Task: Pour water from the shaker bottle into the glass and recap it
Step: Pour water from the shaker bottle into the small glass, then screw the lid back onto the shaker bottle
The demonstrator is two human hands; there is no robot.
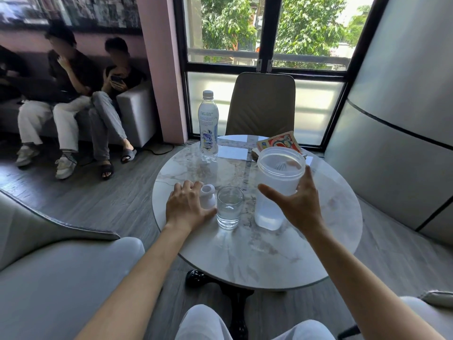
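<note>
The translucent shaker bottle (pixel 274 182) stands open-topped on the round marble table (pixel 257 256), a little water in its base. My right hand (pixel 297 204) wraps its right side, thumb across the front and fingers behind. Just left of it stands the clear glass (pixel 229 207), partly filled with water. The white shaker lid (pixel 208 196) rests on the table left of the glass. My left hand (pixel 187 207) lies over the lid, with fingers on top and the thumb under its near edge.
A capped plastic water bottle (pixel 208 128) stands at the table's far left. A colourful book (pixel 279 143) lies behind the shaker. A beige chair (pixel 262 104) faces me by the window. Two people sit on a sofa (pixel 132 111) to the left.
</note>
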